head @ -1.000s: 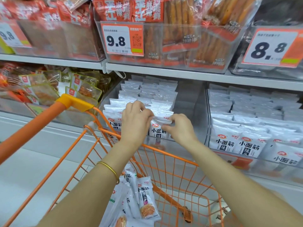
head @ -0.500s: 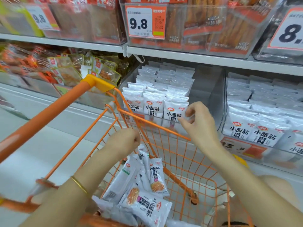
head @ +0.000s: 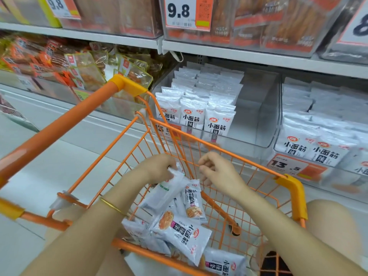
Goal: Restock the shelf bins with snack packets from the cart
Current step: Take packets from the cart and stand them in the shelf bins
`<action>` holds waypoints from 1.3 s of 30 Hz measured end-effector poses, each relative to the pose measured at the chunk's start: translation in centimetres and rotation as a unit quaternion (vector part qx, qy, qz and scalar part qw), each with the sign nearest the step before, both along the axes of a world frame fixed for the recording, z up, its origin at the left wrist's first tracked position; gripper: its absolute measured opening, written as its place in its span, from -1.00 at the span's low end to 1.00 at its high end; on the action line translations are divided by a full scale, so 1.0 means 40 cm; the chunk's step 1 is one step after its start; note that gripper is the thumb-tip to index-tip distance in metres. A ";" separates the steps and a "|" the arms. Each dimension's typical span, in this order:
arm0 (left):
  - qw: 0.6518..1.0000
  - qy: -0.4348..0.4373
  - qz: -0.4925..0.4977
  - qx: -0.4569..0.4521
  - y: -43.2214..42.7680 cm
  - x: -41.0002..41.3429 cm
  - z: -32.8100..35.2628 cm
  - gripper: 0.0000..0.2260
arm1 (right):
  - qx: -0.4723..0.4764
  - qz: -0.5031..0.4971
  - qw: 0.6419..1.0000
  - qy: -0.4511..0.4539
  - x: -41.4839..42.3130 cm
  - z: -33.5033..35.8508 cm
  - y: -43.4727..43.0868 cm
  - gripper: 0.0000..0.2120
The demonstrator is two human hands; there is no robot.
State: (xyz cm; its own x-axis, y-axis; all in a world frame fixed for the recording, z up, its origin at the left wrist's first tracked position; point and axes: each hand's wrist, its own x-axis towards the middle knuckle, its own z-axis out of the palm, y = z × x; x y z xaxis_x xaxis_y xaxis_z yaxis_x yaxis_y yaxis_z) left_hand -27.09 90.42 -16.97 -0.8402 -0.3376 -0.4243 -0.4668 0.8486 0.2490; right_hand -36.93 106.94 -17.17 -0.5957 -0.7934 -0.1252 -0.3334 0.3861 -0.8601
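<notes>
Near the far wall of the orange cart (head: 241,157), the left hand (head: 157,168) pinches one white snack packet (head: 165,191) by its upper end. The rest of this packet hangs slanted over the pile of packets (head: 180,233) on the cart's bottom.

The grip looks small, on a smooth film, so I judge that the packet can slip out during the lift and fall back into the pile. The lower end can also catch on the wire of the far wall, because the hand works just beside it. A second risk waits at the shelf bin (head: 256,120): its rows of packets (head: 197,108) stand upright at the left side while the right side is bare. A packet pushed in carelessly may tip the front row toward that bare side.

The left forearm reaches down into the cart with a gold bangle (head: 112,206) on the wrist, knuckles up and fingers curled around the packet's end. The right hand (head: 219,172) hovers over the cart's middle, near the left hand but apart from it. Its fingers are loosely bent and it holds nothing.
</notes>
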 end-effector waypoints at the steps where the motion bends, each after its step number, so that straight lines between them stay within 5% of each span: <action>1: 0.998 0.039 0.003 0.050 -0.001 -0.001 0.034 -0.93 | -0.006 -0.011 1.000 -0.029 -0.006 0.005 0.001 -0.83; 6: 0.918 0.188 0.037 0.347 0.024 -0.017 0.176 -0.85 | -0.041 -0.023 0.963 -0.266 -0.033 0.051 0.009 -0.78; 10: 0.823 0.256 0.044 0.506 0.063 -0.065 0.207 -0.78 | -0.100 0.071 0.885 -0.449 -0.039 0.070 0.039 -0.71; 12: 0.786 0.281 0.053 0.548 0.077 -0.090 0.210 -0.74 | -0.139 0.104 0.859 -0.482 -0.045 0.090 0.058 -0.72; 16: 0.747 0.350 0.095 0.558 0.088 -0.143 0.212 -0.77 | -0.138 0.058 0.895 -0.420 -0.069 0.136 0.091 -0.72; 20: 0.736 0.477 0.179 0.445 0.080 -0.203 0.211 -0.71 | -0.173 -0.065 0.916 -0.355 -0.121 0.177 0.107 -0.73; 24: 0.842 0.502 0.112 0.162 0.057 -0.253 0.186 -0.73 | -0.184 -0.222 0.932 -0.219 -0.195 0.194 0.082 -0.84; 28: 0.910 0.411 -0.011 -0.060 0.041 -0.311 0.155 -0.72 | -0.068 -0.305 0.950 0.002 -0.298 0.196 0.001 -0.81; 32: 0.922 0.350 -0.069 -0.148 0.031 -0.356 0.137 -0.54 | 0.057 -0.367 0.924 0.090 -0.425 0.164 -0.112 -0.57; 35: 0.934 0.301 -0.079 -0.178 0.026 -0.372 0.107 -0.52 | 0.012 -0.423 0.902 0.092 -0.508 0.130 -0.168 -0.57; 37: 0.929 0.305 -0.086 -0.193 0.025 -0.369 0.086 -0.39 | 0.065 -0.417 0.898 0.122 -0.551 0.111 -0.193 -0.57; 39: 0.916 0.328 -0.098 -0.208 0.022 -0.364 0.065 -0.45 | -0.007 -0.454 0.891 0.020 -0.580 0.084 -0.216 -0.56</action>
